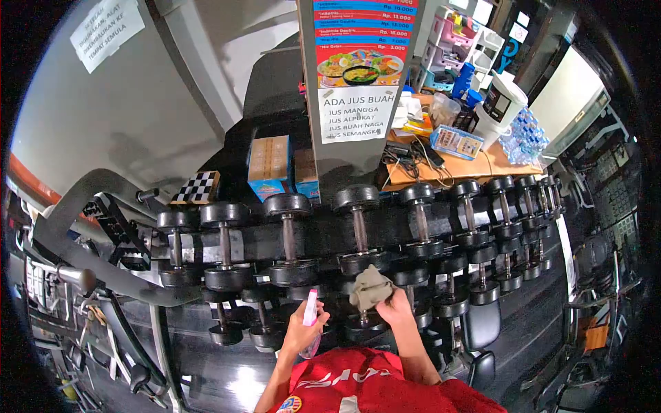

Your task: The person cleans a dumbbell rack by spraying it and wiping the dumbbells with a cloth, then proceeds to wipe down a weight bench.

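Observation:
My left hand (301, 333) is wrapped round a spray bottle (310, 310) with a white and pink head and a clear body. In my right hand (395, 309) is a bunched grey-beige cloth (370, 287), which overlaps the near end of a black dumbbell (360, 228) on the upper rack row. Another dumbbell (289, 237) lies just left of it, ahead of my left hand. Below the cloth, a lower-row dumbbell (365, 326) is partly covered by it and my right hand.
Several more dumbbells (468, 215) line both rack rows. Behind stand cardboard boxes (268, 165), a pillar with a menu poster (361, 69), and a wooden table (458, 165) with cables, tubs and bottles. Gym machines (103, 275) flank the left; a black padded seat (482, 327) is at right.

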The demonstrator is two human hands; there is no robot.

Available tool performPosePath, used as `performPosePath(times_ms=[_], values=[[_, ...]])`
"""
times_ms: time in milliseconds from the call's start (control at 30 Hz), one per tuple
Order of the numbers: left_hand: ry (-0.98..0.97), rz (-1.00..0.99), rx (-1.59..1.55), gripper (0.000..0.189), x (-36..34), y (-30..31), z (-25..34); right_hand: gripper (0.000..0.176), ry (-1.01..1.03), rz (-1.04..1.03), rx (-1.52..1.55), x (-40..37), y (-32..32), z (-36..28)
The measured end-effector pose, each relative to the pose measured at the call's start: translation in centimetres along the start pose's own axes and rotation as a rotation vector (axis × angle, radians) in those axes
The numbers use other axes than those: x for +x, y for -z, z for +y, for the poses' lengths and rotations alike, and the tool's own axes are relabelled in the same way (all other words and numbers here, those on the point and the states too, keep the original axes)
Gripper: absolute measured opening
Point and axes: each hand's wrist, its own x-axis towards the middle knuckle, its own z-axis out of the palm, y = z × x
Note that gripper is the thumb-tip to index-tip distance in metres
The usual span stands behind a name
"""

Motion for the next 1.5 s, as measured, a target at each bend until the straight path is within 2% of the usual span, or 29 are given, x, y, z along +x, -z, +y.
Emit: performPosePath(times_ms=[33, 100, 200, 233, 300, 333, 367, 433, 467, 533, 567, 633, 700, 767, 800, 833, 900, 1033, 1100, 1133, 1200, 1233, 1300, 1333, 1367, 1433, 1467, 1500], values=[[-0.014, -0.025, -0.013, 0.028, 0.0, 0.0, -0.2, 0.037, -0.209, 0.125, 0.438, 0.5, 0.4, -0.7], [-0.01, -0.029, -0.003, 0.028, 0.1, -0.3, -0.3, 0.032, -0.132, 0.261, 0.462, 0.3, 1.2, -1.7], [-0.016, -0.029, 0.008, 0.028, -0.1, -0.7, -0.2, 0.029, 0.379, 0.323, 0.096, -0.4, -1.6, -4.2], [-0.026, -0.03, 0.009, 0.028, -0.1, -0.7, -0.2, 0.029, 0.377, 0.318, 0.09, 0.1, -1.3, -3.8], [-0.038, -0.025, -0.024, 0.027, -0.3, -0.9, -0.2, 0.023, 0.718, 0.434, -1.129, 1.7, -0.3, -2.6], [-0.048, -0.028, -0.052, 0.027, -0.4, -1.0, -0.3, 0.026, 1.001, 0.089, -1.334, 2.5, -0.8, -3.0], [-0.049, -0.025, -0.054, 0.027, -0.4, -1.0, -0.3, 0.034, 0.996, -0.16, -1.655, 2.5, -2.7, -4.0], [-0.047, -0.042, -0.014, 0.027, -0.6, -0.9, -0.3, 0.038, 1.169, -0.404, -1.944, 3.7, -3.2, -2.0], [-0.05, -0.037, -0.014, 0.027, -0.7, -0.8, -0.3, 0.038, 1.175, -0.408, -1.942, 4.2, -3.4, -1.5], [-0.065, -0.013, -0.017, 0.027, -1.0, -0.6, -0.2, 0.036, 1.144, -0.595, -2.04, 5.4, -4.3, -1.2], [-0.063, -0.01, -0.02, 0.027, -1.1, -0.6, -0.4, 0.036, 1.144, -0.601, -2.041, 5.6, -4.9, -1.0], [-0.031, 0.011, -0.039, 0.028, -1.1, -0.4, -0.9, 0.035, 1.037, -0.76, -2.42, 6.1, -6.2, -0.5], [-0.044, 0.017, -0.028, 0.028, -1.3, -0.4, -0.7, 0.032, 1.032, -0.823, -2.503, 6.5, -7.6, 0.4], [-0.001, 0.018, -0.037, 0.028, -1.6, -0.5, -0.3, 0.026, 0.839, -0.96, -2.644, 8.5, -7.7, 2.7], [-0.003, 0.027, -0.037, 0.028, -1.6, -0.5, -0.4, 0.022, 0.867, -0.94, -2.683, 9.1, -7.5, 3.9], [-0.006, 0.031, -0.053, 0.028, -1.7, -0.6, -0.8, 0.022, 0.875, -0.95, -2.678, 9.1, -8.0, 4.4], [-0.011, 0.039, -0.072, 0.028, -1.8, -0.4, -1.0, 0.021, 0.637, -0.814, -2.774, 9.3, -9.0, 5.0], [-0.002, 0.05, -0.059, 0.028, -2.0, -0.3, -0.8, 0.025, 0.63, -0.912, -2.553, 9.0, -7.4, 2.3], [-0.009, 0.048, -0.043, 0.028, -2.0, -0.1, -0.7, 0.032, 0.914, -0.995, -2.185, 7.2, -6.9, -1.3], [-0.018, 0.047, -0.018, 0.027, -1.9, 0.1, -0.7, 0.032, 0.91, -1.004, -2.189, 6.6, -6.4, -2.5], [0.042, 0.028, -0.008, 0.027, -1.6, 0.4, -1.4, 0.044, 1.147, -0.848, -1.969, 5.5, -4.9, -4.2], [0.047, 0.026, -0.013, 0.027, -1.5, 0.5, -1.5, 0.044, 1.139, -0.851, -1.973, 5.3, -3.8, -4.7], [0.093, -0.011, 0.027, 0.026, -1.1, 0.5, -1.4, 0.055, 1.078, -0.767, -1.921, 5.1, -1.6, -5.2], [0.084, -0.02, 0.004, 0.027, -0.9, 0.5, -1.4, 0.062, 1.059, -0.735, -1.794, 5.1, -0.6, -5.2], [0.086, -0.021, 0.006, 0.027, -0.8, 0.4, -1.3, 0.062, 1.057, -0.733, -1.793, 5.1, 0.2, -4.8], [0.08, -0.037, 0.022, 0.026, -0.7, 0.3, -1.1, 0.056, 1.065, -0.529, -1.635, 4.8, 1.2, -3.9], [0.077, -0.034, 0.023, 0.026, -0.7, 0.3, -1.1, 0.056, 1.069, -0.531, -1.632, 4.7, 2.0, -2.9], [0.062, -0.033, 0.012, 0.026, -0.7, 0.5, -1.2, 0.048, 1.061, -0.339, -1.53, 4.5, 2.8, -1.4]])
